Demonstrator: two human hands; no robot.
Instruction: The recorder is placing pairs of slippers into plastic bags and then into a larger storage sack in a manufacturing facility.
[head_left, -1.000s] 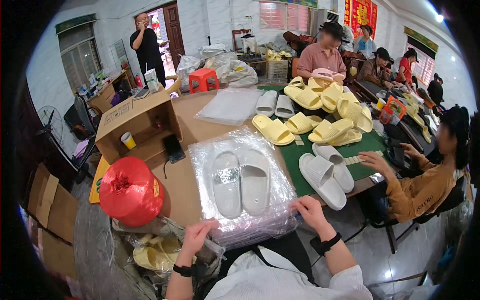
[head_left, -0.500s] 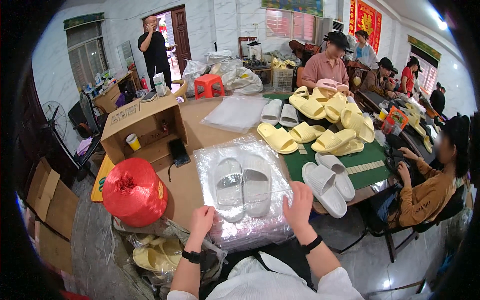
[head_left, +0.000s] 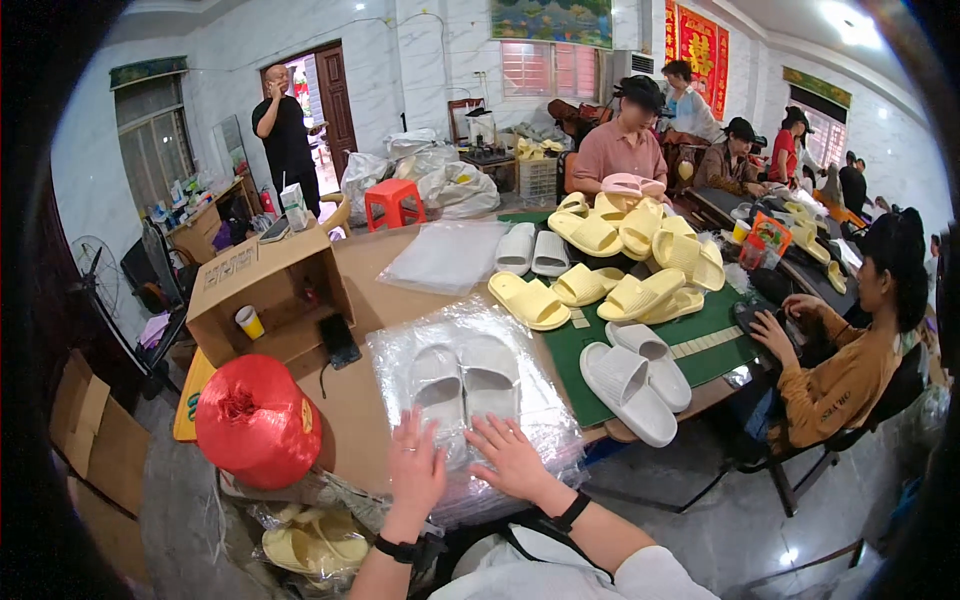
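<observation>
Head view, person seated at the near edge of a brown table (head_left: 380, 260).

Left hand (head_left: 417, 470): flat, fingers spread, palm down on the near part of a clear plastic bag (head_left: 470, 400). Gripping nothing.
Right hand (head_left: 512, 458): also flat and open, fingers pointing far-left, resting on the same bag just right of the left hand. The two hands lie side by side, nearly touching, neither closed on anything. Judged: the flat palms press the bag down so the film lies smooth over its contents.

Inside the bag: a pair of white slippers (head_left: 463, 385), side by side, toes toward the far side, lying just beyond the fingertips. The bag sits at the table's near edge, directly in front of the person, on what seems to be a stack of similar bags.

Around it:
- red spool of twine (head_left: 258, 420), near left, off the table edge
- open cardboard box (head_left: 265, 295), far left, a yellow cup (head_left: 249, 321) inside
- loose white slippers (head_left: 632, 375) on a green mat (head_left: 690, 335), right
- pile of yellow slippers (head_left: 620, 260), far right
- another person in an orange top (head_left: 835, 375) seated at the right
</observation>
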